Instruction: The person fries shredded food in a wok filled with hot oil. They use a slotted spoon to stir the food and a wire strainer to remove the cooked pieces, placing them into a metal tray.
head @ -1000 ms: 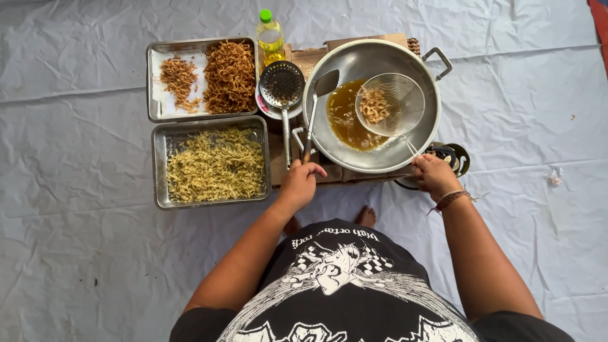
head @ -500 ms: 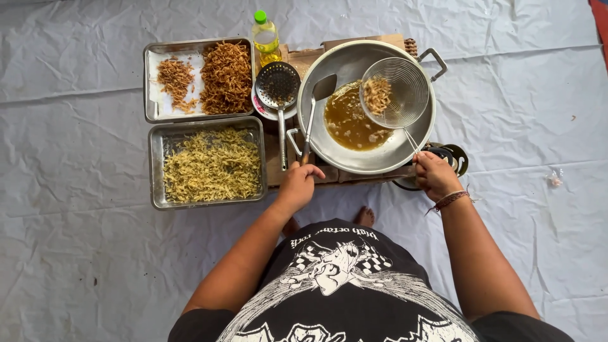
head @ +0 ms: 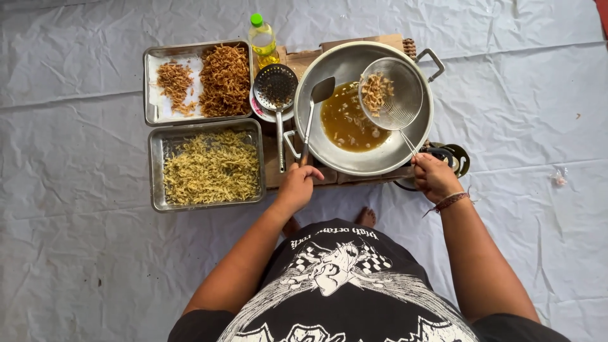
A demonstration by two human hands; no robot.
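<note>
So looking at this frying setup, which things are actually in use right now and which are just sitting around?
In use:
right hand holding the wire strainer of fried bits above the oil
left hand on the spatula handle
wok of oil

Sitting by:
perforated skimmer
oil bottle
tray of browned pieces
tray of pale pieces
grey sheet

Oil btl (head: 263, 39); 2 trays (head: 154, 82) (head: 158, 171) (metal); perforated skimmer (head: 276, 87)

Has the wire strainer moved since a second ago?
Yes. The wire strainer, held by the right hand, has gone up and right, from over the oil toward the wok far rim, and holds fried bits.
</note>
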